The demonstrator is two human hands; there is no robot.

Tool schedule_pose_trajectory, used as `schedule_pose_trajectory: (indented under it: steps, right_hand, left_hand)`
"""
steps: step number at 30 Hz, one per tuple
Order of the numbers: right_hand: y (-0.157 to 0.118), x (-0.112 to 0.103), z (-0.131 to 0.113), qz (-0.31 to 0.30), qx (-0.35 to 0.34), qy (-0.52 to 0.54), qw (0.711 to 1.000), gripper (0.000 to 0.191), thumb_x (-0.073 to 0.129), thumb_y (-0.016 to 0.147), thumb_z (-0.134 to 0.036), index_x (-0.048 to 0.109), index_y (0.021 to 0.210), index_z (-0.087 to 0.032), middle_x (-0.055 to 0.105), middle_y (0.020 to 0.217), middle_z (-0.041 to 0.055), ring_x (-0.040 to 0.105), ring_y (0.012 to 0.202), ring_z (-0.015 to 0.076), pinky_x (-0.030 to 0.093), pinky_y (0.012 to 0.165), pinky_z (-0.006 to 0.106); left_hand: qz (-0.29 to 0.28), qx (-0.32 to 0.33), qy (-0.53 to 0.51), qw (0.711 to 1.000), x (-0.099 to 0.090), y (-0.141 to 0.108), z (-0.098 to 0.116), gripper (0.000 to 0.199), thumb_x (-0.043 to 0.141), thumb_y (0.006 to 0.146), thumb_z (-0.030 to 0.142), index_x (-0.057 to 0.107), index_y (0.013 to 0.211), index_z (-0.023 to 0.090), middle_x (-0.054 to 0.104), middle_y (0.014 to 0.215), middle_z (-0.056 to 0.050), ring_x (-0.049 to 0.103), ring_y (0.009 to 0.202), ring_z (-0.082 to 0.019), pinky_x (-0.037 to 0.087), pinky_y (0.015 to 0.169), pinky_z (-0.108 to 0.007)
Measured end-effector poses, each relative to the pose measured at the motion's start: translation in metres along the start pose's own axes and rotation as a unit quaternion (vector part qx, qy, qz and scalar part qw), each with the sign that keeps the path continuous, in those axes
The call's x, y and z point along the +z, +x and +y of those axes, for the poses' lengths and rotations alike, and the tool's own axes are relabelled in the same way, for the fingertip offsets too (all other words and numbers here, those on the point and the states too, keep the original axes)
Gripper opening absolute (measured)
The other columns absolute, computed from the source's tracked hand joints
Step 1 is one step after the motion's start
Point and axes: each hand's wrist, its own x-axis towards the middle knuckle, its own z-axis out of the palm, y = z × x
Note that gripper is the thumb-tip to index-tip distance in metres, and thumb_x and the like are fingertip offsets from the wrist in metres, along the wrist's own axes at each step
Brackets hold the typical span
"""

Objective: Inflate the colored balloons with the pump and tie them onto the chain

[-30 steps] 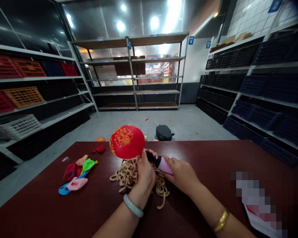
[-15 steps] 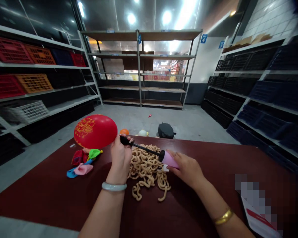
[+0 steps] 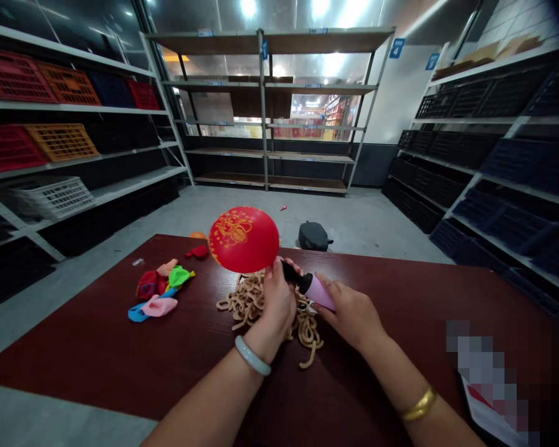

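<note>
A red inflated balloon [image 3: 245, 239] with gold printing hangs above the table, its neck end at the fingers of my left hand [image 3: 278, 295]. That hand is closed around the black end of a balloon pump [image 3: 320, 293] and pinches near the balloon's neck; the fingers partly hide the join. My right hand [image 3: 356, 310] is wrapped round the pump's lilac barrel. The two pump parts are close together, with no rod showing between them. Beneath my hands lies a pile of beige, rope-like curled pieces [image 3: 245, 301], partly covered by my left arm.
Limp balloons [image 3: 158, 305] in several colours lie on the left of the dark red table [image 3: 74, 347]. A red limp piece [image 3: 198, 252] sits near the far edge. A phone-like object [image 3: 489, 410] lies at right. Beyond are a dark grey stool-like object [image 3: 314, 236] and shelves with crates.
My left hand has moved right toward my right hand, pushing the pump's rod in. The red balloon has travelled right with it. The view has shifted slightly.
</note>
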Motion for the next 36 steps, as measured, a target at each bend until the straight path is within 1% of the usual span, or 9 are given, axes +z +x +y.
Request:
schedule_pose_trajectory:
  steps: [3, 6, 9, 15, 17, 19, 25, 32, 36]
  right_hand:
    - [0.000, 0.000, -0.004, 0.004, 0.001, 0.012, 1.000, 0.059, 0.050, 0.090, -0.044, 0.032, 0.143, -0.025, 0.065, 0.108, 0.0094, 0.064, 0.091, 0.0241, 0.048, 0.071, 0.033]
    - [0.001, 0.001, -0.007, 0.004, -0.004, 0.035, 0.999, 0.061, 0.052, 0.089, -0.044, 0.031, 0.143, -0.026, 0.065, 0.111, 0.0093, 0.064, 0.092, 0.0239, 0.049, 0.072, 0.033]
    - [0.001, 0.000, -0.008, 0.001, -0.008, 0.057, 0.998, 0.063, 0.053, 0.088, -0.046, 0.031, 0.143, -0.026, 0.064, 0.116, 0.0085, 0.065, 0.094, 0.0241, 0.050, 0.075, 0.035]
    - [-0.001, 0.001, 0.001, -0.001, -0.029, 0.053, 0.998, 0.062, 0.053, 0.088, -0.047, 0.032, 0.143, -0.030, 0.066, 0.115, 0.0058, 0.066, 0.091, 0.0237, 0.051, 0.073, 0.035]
    - [-0.001, 0.003, 0.004, 0.002, -0.034, 0.047, 0.998, 0.063, 0.053, 0.087, -0.047, 0.031, 0.144, -0.031, 0.066, 0.113, 0.0053, 0.067, 0.089, 0.0235, 0.051, 0.071, 0.034]
    - [-0.001, 0.005, 0.007, 0.004, -0.033, 0.042, 0.999, 0.062, 0.051, 0.088, -0.049, 0.031, 0.144, -0.031, 0.067, 0.111, 0.0047, 0.067, 0.089, 0.0235, 0.051, 0.069, 0.034]
    - [-0.002, 0.001, 0.014, 0.019, -0.023, 0.018, 0.999, 0.057, 0.051, 0.088, -0.049, 0.038, 0.140, -0.028, 0.067, 0.105, 0.0059, 0.066, 0.087, 0.0239, 0.049, 0.067, 0.033]
    - [-0.002, -0.003, 0.009, 0.024, 0.000, 0.011, 1.000, 0.059, 0.053, 0.087, -0.045, 0.036, 0.142, -0.028, 0.067, 0.103, 0.0073, 0.065, 0.084, 0.0236, 0.048, 0.065, 0.032]
    - [-0.001, -0.003, 0.003, 0.008, 0.008, 0.024, 1.000, 0.060, 0.053, 0.087, -0.046, 0.037, 0.141, -0.028, 0.067, 0.105, 0.0076, 0.065, 0.085, 0.0245, 0.048, 0.067, 0.034]
  left_hand:
    - [0.000, -0.013, 0.009, 1.000, 0.003, -0.009, -0.005, 0.020, 0.064, 0.080, 0.029, 0.048, 0.083, 0.018, 0.055, 0.072, 0.001, 0.054, 0.060, -0.010, 0.045, 0.061, -0.025]
    - [0.000, -0.021, 0.016, 1.000, 0.005, -0.007, 0.002, 0.020, 0.064, 0.079, 0.028, 0.047, 0.080, 0.018, 0.054, 0.070, 0.001, 0.053, 0.058, -0.010, 0.043, 0.058, -0.025]
    - [0.008, 0.006, 0.021, 1.000, 0.002, 0.009, 0.021, 0.018, 0.064, 0.079, 0.026, 0.047, 0.078, 0.018, 0.053, 0.067, 0.001, 0.052, 0.054, -0.010, 0.040, 0.052, -0.024]
    - [0.018, 0.064, 0.001, 0.998, -0.019, 0.052, 0.080, 0.016, 0.061, 0.080, 0.022, 0.047, 0.077, 0.018, 0.052, 0.066, 0.000, 0.052, 0.054, -0.011, 0.038, 0.050, -0.024]
    - [0.021, 0.074, -0.004, 0.997, -0.024, 0.058, 0.091, 0.014, 0.061, 0.080, 0.021, 0.047, 0.077, 0.017, 0.052, 0.066, 0.000, 0.052, 0.055, -0.012, 0.037, 0.050, -0.024]
    - [0.012, 0.081, -0.003, 0.997, -0.025, 0.058, 0.093, 0.014, 0.061, 0.080, 0.022, 0.048, 0.079, 0.017, 0.052, 0.067, 0.000, 0.052, 0.056, -0.012, 0.037, 0.051, -0.024]
    - [-0.009, 0.080, -0.009, 0.997, -0.016, 0.047, 0.064, 0.016, 0.063, 0.080, 0.024, 0.048, 0.080, 0.018, 0.053, 0.069, 0.000, 0.053, 0.059, -0.012, 0.039, 0.053, -0.025]
    - [0.004, -0.012, 0.014, 1.000, -0.004, 0.006, 0.005, 0.020, 0.066, 0.079, 0.029, 0.050, 0.084, 0.018, 0.056, 0.074, 0.000, 0.056, 0.062, -0.012, 0.046, 0.065, -0.029]
    - [-0.010, -0.026, 0.016, 0.999, -0.001, -0.011, -0.011, 0.018, 0.064, 0.080, 0.029, 0.050, 0.082, 0.018, 0.056, 0.072, 0.000, 0.056, 0.063, -0.012, 0.047, 0.069, -0.029]
